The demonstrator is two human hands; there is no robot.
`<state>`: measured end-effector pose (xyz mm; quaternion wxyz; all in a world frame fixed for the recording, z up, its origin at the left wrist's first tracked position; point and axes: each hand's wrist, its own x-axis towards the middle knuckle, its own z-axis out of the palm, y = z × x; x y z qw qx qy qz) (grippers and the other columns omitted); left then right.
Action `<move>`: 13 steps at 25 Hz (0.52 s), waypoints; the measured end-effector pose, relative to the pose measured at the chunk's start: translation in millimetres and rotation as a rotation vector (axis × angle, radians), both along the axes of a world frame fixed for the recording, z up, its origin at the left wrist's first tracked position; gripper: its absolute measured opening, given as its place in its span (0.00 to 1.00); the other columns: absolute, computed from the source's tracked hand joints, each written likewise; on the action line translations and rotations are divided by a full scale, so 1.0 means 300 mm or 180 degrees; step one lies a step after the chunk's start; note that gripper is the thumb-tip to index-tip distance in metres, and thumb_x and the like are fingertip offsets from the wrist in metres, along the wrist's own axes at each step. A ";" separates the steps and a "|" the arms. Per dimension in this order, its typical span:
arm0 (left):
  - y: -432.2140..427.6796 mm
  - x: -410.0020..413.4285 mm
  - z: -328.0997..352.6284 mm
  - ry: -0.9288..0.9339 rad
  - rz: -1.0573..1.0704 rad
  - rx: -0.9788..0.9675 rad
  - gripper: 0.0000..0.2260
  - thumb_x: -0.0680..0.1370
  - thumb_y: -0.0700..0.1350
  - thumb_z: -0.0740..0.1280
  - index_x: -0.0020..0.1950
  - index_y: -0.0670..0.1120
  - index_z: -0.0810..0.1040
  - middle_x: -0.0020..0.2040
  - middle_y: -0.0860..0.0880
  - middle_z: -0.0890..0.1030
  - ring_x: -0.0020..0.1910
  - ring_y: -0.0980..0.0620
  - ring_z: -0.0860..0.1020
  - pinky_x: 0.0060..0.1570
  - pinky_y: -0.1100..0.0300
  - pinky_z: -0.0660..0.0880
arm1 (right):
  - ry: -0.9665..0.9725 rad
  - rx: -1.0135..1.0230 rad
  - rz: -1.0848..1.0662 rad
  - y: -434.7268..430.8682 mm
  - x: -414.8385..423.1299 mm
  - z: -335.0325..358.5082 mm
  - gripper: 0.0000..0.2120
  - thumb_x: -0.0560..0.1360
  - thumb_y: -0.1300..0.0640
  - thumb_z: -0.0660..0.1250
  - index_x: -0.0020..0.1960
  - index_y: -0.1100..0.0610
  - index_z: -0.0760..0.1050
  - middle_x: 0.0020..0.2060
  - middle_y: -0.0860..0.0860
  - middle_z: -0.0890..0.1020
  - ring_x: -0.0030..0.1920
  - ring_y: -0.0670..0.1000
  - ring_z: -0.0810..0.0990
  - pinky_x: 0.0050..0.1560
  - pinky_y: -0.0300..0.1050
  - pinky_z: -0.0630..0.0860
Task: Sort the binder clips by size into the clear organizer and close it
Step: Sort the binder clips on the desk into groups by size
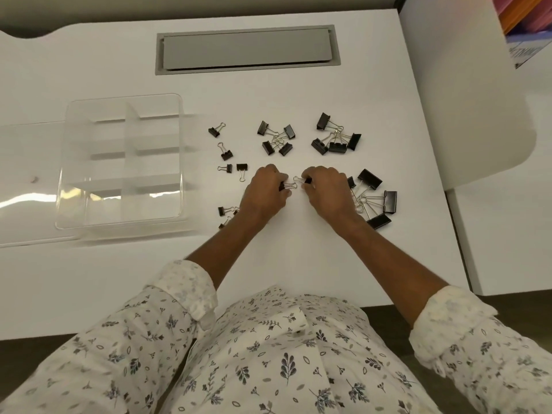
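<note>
White bench (298,94) fills the view, with a grey cable hatch (248,49) set into its far side. Black binder clips (276,138) lie in loose heaps that look grouped by size, the smallest nearest the clear organizer (180,156), which sits open at the left with its lid (30,180) flat beside it. The left hand (264,192) pinches a small clip (282,185) between thumb and fingertips, and the right hand (324,191) pinches another. Their wire loops meet between the hands, probably tangled and being teased apart. The forearms cover some of the near clips, and glare hides whether the compartments hold anything.
</note>
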<state>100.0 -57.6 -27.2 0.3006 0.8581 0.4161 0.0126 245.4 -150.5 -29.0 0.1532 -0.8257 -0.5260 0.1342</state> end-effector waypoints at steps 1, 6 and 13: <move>-0.001 -0.005 0.003 0.0019 0.0025 -0.0028 0.18 0.76 0.48 0.73 0.64 0.44 0.80 0.57 0.44 0.79 0.60 0.45 0.75 0.55 0.45 0.78 | -0.0086 -0.0007 0.0020 0.002 -0.005 0.002 0.10 0.78 0.55 0.70 0.58 0.54 0.80 0.51 0.51 0.84 0.52 0.56 0.80 0.53 0.53 0.73; -0.008 -0.058 -0.016 -0.0234 0.0202 -0.0169 0.31 0.73 0.56 0.76 0.74 0.50 0.71 0.59 0.49 0.80 0.65 0.49 0.73 0.59 0.48 0.76 | -0.0244 0.0028 0.0102 -0.018 -0.025 0.006 0.09 0.77 0.51 0.70 0.56 0.52 0.81 0.50 0.49 0.84 0.51 0.55 0.79 0.51 0.52 0.70; -0.018 -0.118 -0.011 -0.0384 0.0132 -0.0114 0.31 0.74 0.53 0.77 0.73 0.52 0.70 0.57 0.51 0.81 0.61 0.52 0.76 0.59 0.51 0.76 | -0.0080 0.0113 0.0098 -0.048 -0.042 0.008 0.10 0.77 0.51 0.71 0.55 0.56 0.81 0.47 0.51 0.84 0.49 0.56 0.79 0.52 0.53 0.74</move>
